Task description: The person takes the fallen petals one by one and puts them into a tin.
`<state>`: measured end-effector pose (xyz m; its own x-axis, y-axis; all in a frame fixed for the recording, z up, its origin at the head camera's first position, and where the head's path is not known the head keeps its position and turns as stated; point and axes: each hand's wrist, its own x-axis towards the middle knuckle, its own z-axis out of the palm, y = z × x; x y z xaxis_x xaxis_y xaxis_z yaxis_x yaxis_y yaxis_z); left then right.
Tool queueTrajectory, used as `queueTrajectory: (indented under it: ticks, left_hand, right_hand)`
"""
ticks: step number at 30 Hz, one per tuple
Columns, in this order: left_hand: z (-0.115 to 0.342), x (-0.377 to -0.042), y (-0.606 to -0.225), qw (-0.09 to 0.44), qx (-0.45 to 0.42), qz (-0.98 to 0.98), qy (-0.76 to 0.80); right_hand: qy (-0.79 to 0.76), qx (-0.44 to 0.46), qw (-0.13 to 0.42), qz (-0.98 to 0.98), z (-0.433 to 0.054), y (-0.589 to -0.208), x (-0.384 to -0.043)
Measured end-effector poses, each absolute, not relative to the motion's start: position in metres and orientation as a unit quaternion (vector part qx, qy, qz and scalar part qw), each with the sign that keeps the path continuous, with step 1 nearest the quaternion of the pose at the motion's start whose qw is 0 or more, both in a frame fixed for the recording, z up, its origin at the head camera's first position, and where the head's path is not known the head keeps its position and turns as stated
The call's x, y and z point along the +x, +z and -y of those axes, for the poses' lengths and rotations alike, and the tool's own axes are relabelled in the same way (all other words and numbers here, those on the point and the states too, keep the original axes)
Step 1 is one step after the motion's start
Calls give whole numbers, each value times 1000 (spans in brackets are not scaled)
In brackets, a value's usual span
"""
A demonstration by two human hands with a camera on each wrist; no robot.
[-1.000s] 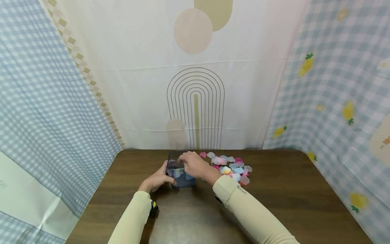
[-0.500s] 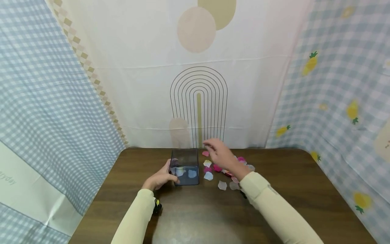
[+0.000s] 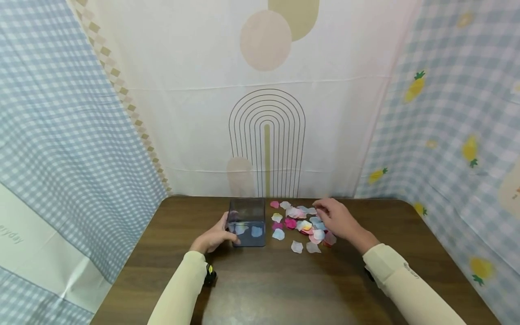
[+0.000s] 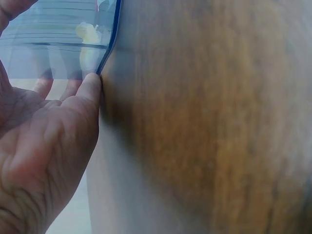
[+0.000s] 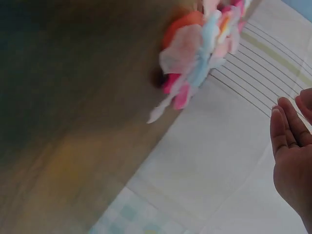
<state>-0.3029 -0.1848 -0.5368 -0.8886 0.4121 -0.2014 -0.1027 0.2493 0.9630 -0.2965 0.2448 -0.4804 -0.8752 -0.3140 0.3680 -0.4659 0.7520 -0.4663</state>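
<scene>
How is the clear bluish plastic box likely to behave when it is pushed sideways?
The clear bluish plastic box is probably stiff: its walls stand flat, with straight edges. It may be light for its size, since thin pale petals show inside. It would likely slide rather than roll, because it sits flat on the brown wooden table.

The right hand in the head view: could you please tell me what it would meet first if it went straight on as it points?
Probably the pale petals just left of the right hand, though its height is unclear, so it might pass above them.
</scene>
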Motion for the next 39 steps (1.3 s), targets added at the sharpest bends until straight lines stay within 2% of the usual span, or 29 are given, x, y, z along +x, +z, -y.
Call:
queueTrajectory:
  ticks: [9,18,32,39]
  left_hand:
    - [185,-300,-538,197,103,-763,607]
    - [184,-300,-542,204,100,-753,617]
    - [186,-300,-540,208,94,-759,609]
    - [188,-300,-542,205,95,-756,614]
  right_hand:
    - [268,222,116,930,-244,-488,-293]
    - [264,235,77,932,-236,-489,-285]
    - [240,311,64,917,-185,-497,-286]
    - [228,314,18,921,-157,-505,-297]
